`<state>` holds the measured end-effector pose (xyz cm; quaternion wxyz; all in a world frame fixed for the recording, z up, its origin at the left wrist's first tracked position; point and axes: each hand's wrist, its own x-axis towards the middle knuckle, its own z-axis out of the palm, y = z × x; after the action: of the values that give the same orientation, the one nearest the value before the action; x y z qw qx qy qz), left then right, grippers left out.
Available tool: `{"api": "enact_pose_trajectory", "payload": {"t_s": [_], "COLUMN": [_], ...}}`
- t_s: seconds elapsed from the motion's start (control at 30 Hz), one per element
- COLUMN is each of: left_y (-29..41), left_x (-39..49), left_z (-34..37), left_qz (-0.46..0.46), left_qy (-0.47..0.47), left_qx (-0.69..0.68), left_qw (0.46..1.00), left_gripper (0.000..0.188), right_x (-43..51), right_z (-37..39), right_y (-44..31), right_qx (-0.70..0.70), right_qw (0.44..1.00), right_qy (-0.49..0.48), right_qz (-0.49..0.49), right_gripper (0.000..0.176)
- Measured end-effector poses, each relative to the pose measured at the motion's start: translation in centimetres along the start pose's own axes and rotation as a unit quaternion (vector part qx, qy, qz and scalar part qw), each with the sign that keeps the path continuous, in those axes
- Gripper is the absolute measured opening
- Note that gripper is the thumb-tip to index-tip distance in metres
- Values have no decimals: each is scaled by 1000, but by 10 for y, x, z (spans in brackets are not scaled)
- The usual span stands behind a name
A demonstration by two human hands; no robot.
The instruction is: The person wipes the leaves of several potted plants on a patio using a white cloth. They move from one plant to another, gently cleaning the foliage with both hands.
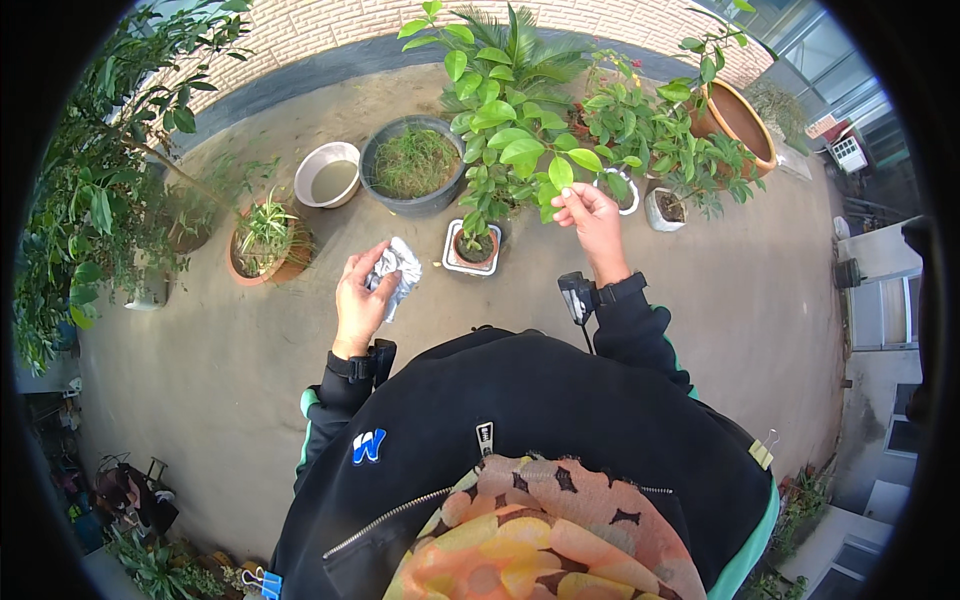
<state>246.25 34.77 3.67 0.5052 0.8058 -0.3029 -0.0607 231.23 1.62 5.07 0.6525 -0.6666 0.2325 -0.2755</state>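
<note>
My left hand (364, 296) holds a crumpled pale cloth (399, 271) between its thumb and fingers, above the concrete ground. Farther right, my right hand (592, 217) pinches a bright green leaf (559, 172) between thumb and fingertips. That leaf hangs at the lower right of a leafy potted plant (495, 135), whose stem rises from a small terracotta pot (474, 247). The pot sits inside a white square tray (491, 268) on the ground, between my two hands and a little beyond them.
Beyond my hands stand a white basin (327, 174), a black tub of grassy plants (367, 161) and a terracotta pot (259, 277). At right are a white pot (666, 214) and a large brown pot (739, 127). A small tree (161, 150) leans in from the left. A brick wall (322, 34) runs behind.
</note>
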Motion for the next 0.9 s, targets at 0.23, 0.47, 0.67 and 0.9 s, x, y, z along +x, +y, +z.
{"api": "enact_pose_trajectory", "payload": {"t_s": [0.23,0.47,0.67,0.9], "left_y": [110,163,169,177], "left_x": [61,99,104,100], "left_z": [48,91,112,103], "left_qz": [193,256,279,249], "left_qy": [-100,-111,-151,-221], "left_qx": [39,178,223,237], "left_qw": [975,944,922,913], "left_gripper": [45,44,47,47], "right_x": [-3,2,0,1], "right_z": [7,5,-1,-12], "right_y": [2,-9,-16,-12], "right_qx": [-6,-125,-49,-61], "right_qw": [1000,987,981,982], "right_qy": [-16,-4,-26,-83], "right_qz": [-19,-104,-184,-155], "right_gripper": [18,14,9,11]}}
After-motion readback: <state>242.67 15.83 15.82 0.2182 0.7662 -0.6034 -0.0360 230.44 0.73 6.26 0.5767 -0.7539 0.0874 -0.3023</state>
